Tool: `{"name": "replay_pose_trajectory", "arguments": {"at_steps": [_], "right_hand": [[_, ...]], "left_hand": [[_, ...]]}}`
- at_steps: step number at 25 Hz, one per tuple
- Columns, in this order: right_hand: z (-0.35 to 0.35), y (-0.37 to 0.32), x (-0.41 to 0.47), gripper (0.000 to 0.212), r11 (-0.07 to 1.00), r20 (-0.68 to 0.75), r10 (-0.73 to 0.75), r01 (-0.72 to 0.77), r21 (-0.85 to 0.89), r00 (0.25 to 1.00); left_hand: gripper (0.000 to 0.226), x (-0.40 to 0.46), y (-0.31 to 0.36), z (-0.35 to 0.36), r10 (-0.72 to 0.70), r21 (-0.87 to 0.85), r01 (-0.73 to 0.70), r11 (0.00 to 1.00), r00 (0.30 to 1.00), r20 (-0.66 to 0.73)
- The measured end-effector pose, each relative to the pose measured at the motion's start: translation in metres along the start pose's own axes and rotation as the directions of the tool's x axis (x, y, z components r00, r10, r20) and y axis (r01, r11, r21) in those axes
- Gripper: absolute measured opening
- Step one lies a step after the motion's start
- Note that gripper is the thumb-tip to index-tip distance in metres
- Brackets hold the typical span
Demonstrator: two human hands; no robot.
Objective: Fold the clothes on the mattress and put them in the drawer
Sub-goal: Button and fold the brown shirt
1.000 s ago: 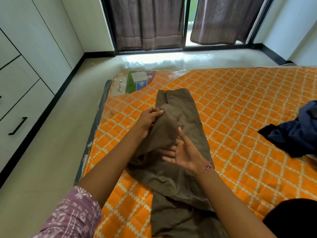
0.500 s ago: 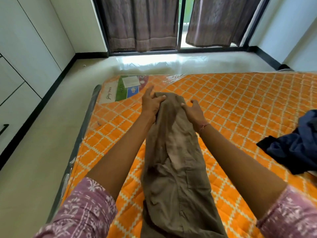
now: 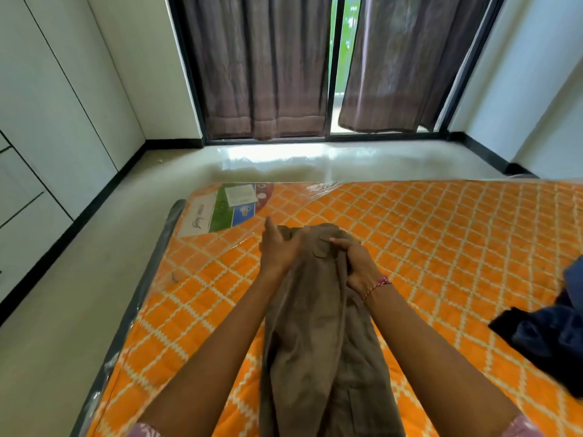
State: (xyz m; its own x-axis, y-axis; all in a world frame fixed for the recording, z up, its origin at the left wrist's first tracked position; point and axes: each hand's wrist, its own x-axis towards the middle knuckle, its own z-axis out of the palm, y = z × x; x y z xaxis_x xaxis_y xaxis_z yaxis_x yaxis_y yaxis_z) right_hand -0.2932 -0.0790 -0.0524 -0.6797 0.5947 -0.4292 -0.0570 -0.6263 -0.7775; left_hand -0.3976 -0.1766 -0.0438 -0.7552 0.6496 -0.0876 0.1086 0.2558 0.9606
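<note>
Long brown trousers (image 3: 318,326) stretch lengthwise down the orange patterned mattress (image 3: 441,241), running from my hands towards me. My left hand (image 3: 277,249) grips the far end on its left side, thumb over the cloth. My right hand (image 3: 356,263) grips the same end on the right, fingers curled into the fabric; a red thread band is on that wrist. The far end is bunched and raised between both hands. A dark blue garment (image 3: 549,335) lies crumpled at the mattress's right edge of view.
White cabinet drawers (image 3: 28,222) line the left wall across a strip of bare floor (image 3: 79,294). A label sheet (image 3: 227,206) sits under plastic at the mattress's far left corner. Curtains (image 3: 262,64) hang over a sliding window beyond.
Both hands went from mid-trousers up to the far end and took hold of it; that end is now lifted and pulled slightly towards me. The view tilted upward.
</note>
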Motion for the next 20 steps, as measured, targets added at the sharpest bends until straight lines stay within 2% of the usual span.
{"name": "replay_pose_trajectory", "arguments": {"at_steps": [1,2,3,4,5,6,8,10,12,13,17,19,20], "right_hand": [[-0.004,-0.002,0.005,0.018,0.998,0.023,0.04,-0.039,-0.047,0.999],[-0.005,-0.008,0.007,0.019,0.993,0.038,0.078,-0.074,-0.09,0.996],[-0.005,-0.016,0.013,0.021,0.987,0.07,0.103,-0.093,-0.128,0.992],[-0.005,-0.024,0.018,0.024,0.985,0.105,0.109,-0.093,-0.143,0.989],[-0.005,-0.034,0.027,0.027,0.987,0.137,0.104,-0.085,-0.138,0.985],[-0.004,-0.041,0.034,0.027,0.989,0.156,0.104,-0.086,-0.123,0.982],[-0.009,-0.035,0.05,0.022,0.985,0.135,0.127,-0.11,-0.132,0.983],[-0.029,0.001,0.064,0.014,0.935,-0.043,0.216,-0.219,-0.278,0.975],[-0.05,0.04,0.065,0.012,0.835,-0.249,0.232,-0.324,-0.444,0.94],[-0.056,0.051,0.066,0.01,0.823,-0.28,0.216,-0.329,-0.464,0.935],[-0.047,0.042,0.058,0.02,0.91,-0.169,-0.016,-0.055,-0.41,0.985],[-0.049,0.047,0.044,0.02,0.937,-0.188,-0.153,0.082,-0.34,0.97],[-0.053,0.054,0.036,0.02,0.938,-0.221,-0.162,0.08,-0.338,0.962]], "left_hand": [[0.087,-0.002,-0.019,0.002,-0.158,-0.018,0.161,0.987,0.981,0.111],[0.07,-0.007,-0.032,0.005,-0.27,-0.087,0.303,0.949,0.924,0.27],[0.047,-0.009,-0.04,0.008,-0.294,-0.229,0.396,0.889,0.879,0.376],[0.026,-0.009,-0.039,0.011,-0.25,-0.409,0.413,0.814,0.883,0.396],[0.016,-0.008,-0.034,0.013,-0.186,-0.56,0.376,0.738,0.911,0.367],[0.016,-0.006,-0.032,0.015,-0.168,-0.629,0.331,0.704,0.937,0.305],[0.012,-0.001,-0.043,0.024,-0.264,-0.576,0.31,0.757,0.95,0.165],[0.008,-0.007,-0.076,0.032,-0.495,-0.452,0.473,0.756,0.865,0.078],[0.021,-0.015,-0.105,0.033,-0.609,-0.368,0.599,0.711,0.786,0.103],[0.023,-0.015,-0.11,0.031,-0.618,-0.35,0.615,0.707,0.777,0.118],[0.008,-0.012,-0.105,0.025,-0.582,-0.365,0.592,0.718,0.799,0.152],[0.011,-0.022,-0.103,0.029,-0.564,-0.316,0.569,0.759,0.817,0.117],[0.016,-0.029,-0.105,0.031,-0.56,-0.285,0.562,0.776,0.823,0.098]]}}
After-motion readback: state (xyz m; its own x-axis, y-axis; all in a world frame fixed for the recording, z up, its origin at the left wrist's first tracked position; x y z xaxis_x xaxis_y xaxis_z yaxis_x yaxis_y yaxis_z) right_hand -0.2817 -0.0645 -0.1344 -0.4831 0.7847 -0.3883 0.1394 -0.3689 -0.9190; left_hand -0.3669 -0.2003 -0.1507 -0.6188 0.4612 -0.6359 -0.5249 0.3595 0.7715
